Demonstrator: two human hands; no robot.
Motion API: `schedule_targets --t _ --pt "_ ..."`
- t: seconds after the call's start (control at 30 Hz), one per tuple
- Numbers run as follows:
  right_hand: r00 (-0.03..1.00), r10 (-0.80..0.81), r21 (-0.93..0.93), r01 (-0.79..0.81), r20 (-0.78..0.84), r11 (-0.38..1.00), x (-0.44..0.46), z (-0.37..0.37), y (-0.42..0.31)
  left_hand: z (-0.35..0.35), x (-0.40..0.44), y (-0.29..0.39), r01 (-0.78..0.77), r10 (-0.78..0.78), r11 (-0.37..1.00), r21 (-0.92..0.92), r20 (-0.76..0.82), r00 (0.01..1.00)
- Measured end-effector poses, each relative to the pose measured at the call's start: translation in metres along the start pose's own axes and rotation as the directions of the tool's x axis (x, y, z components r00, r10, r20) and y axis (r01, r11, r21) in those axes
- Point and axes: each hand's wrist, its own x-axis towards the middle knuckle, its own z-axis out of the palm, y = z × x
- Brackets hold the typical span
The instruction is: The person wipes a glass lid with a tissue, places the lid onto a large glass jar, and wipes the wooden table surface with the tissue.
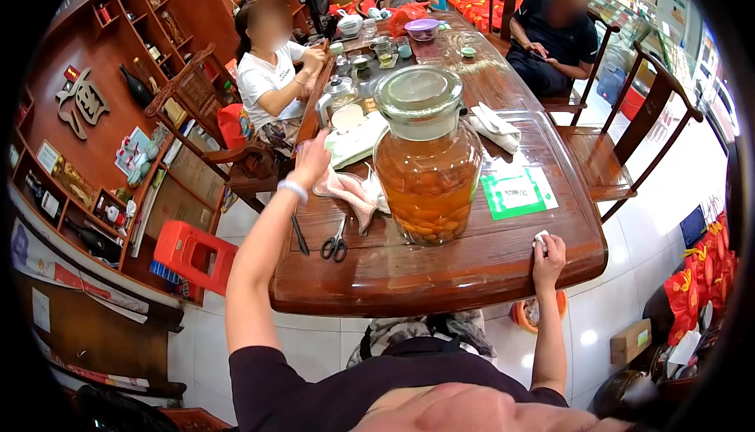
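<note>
My left hand [313, 158] reaches over the table's left side, fingers stretched out beside a folded pale green cloth [358, 139]; whether they touch it is unclear. A pink cloth [350, 192] lies crumpled just right of that wrist. Near the front right edge, my right hand [549, 261] is closed on a small white wad [540, 237], perhaps tissue. Between the hands stands a large lidded glass jar [429, 161], holding amber liquid with orange-brown pieces settled low. Scissors [335, 245] and a dark pen-like stick [300, 235] lie left of it. A green-and-white packet [519, 192] is at its right.
A white cloth [497, 128] lies behind the packet. Farther back are a glass teapot [342, 92], cups and a purple bowl [423, 29]. Several people sit around the table. A red stool [195, 255] stands at left, a wooden chair [621, 133] at right.
</note>
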Motion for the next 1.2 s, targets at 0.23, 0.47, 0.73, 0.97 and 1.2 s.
schedule_targets --t 0.23,0.47,0.73,0.97,1.2 --pt "0.999 -0.028 -0.013 0.027 -0.031 1.0 0.0 0.001 0.0 -0.033 0.115 0.025 -0.11 0.11 0.994 -0.017 -0.008 0.994" --pt "0.999 -0.016 -0.007 0.016 -0.036 1.0 0.0 0.001 -0.002 -0.04 0.142 0.007 -0.117 0.112 0.986 0.118 0.047 0.993" --pt "0.998 -0.008 -0.02 0.007 -0.059 1.0 0.001 0.0 -0.003 -0.163 -0.082 0.142 0.114 0.383 0.418 -0.901 0.289 0.877" --pt "0.999 -0.001 -0.047 -0.001 -0.052 0.999 0.001 -0.003 -0.008 -0.241 -0.181 0.152 0.083 0.949 -0.306 -0.948 -0.297 0.105" --pt "0.998 -0.027 -0.05 0.023 -0.065 0.998 0.001 -0.002 -0.008 -0.252 -0.208 0.143 -0.152 0.946 -0.309 -0.939 -0.32 0.056"
